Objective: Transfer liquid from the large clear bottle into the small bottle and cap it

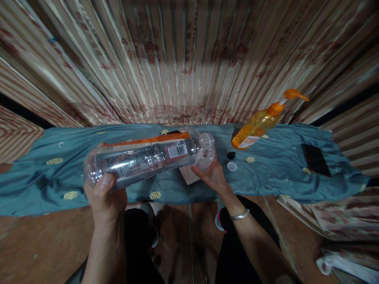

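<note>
A large clear plastic bottle [142, 157] with an orange-edged label and a barcode lies nearly level above the cloth-covered table, its neck to the right. My left hand [103, 193] grips its base, thumb on the near side. At the neck end, my right hand [213, 173] is closed around a clear rounded plastic piece [205, 156]; whether that is a separate cup or part of the bottle, I cannot make out. Just right of this hand, a small black cap [231, 155] and a white cap [231, 166] rest on the cloth.
An orange pump bottle [256, 128] with yellow-orange liquid stands at the back right. Farther right lies a dark flat phone-like object [316, 159]. Under the large bottle is a pale flat item [188, 176]. The table has a teal cloth [47, 177]; pleated curtains [177, 79] hang behind.
</note>
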Tool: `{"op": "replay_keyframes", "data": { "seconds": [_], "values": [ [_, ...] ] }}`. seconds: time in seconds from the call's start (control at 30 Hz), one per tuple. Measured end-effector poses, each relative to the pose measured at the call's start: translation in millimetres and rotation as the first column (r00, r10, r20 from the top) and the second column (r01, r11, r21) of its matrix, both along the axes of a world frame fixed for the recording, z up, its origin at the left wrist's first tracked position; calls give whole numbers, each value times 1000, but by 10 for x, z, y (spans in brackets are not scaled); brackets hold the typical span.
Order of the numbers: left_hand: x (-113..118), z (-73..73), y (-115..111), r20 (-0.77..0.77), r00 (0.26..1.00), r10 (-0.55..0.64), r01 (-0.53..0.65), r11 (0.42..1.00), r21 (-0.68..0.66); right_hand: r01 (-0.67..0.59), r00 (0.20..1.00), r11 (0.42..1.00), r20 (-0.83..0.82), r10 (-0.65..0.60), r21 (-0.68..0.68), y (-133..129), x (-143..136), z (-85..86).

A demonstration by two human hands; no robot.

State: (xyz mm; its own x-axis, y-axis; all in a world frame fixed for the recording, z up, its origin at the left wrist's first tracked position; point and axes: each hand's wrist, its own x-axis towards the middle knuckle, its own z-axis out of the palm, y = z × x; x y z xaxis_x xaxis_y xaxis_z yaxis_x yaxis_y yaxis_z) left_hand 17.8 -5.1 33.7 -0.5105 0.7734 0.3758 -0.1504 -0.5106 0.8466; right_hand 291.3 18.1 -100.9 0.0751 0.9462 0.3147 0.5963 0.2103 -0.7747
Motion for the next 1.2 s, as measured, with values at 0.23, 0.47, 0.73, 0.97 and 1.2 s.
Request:
{"op": "replay_keyframes", "data": {
  "seconds": [0.23,0.47,0.73,0.97,1.2],
  "values": [
    [36,37,-3,-18,1000,5,-5,1000,2,12,1000,1000,2,-12,-25,-5,-6,28],
    [50,59,6,-28,1000,-12,12,1000,13,0,1000,1000,-26,0,-16,-3,-9,34],
    [50,59,9,-25,1000,-2,2,1000,4,21,997,1000,-76,-22,-19,-8,-23,35],
    [56,59,-9,-18,1000,-7,7,1000,4,8,996,1000,-88,-8,3,-8,-24,30],
    [46,54,-1,-41,999,-18,19,1000,17,-2,997,1000,-73,2,6,-2,-13,22]
  ]
}}
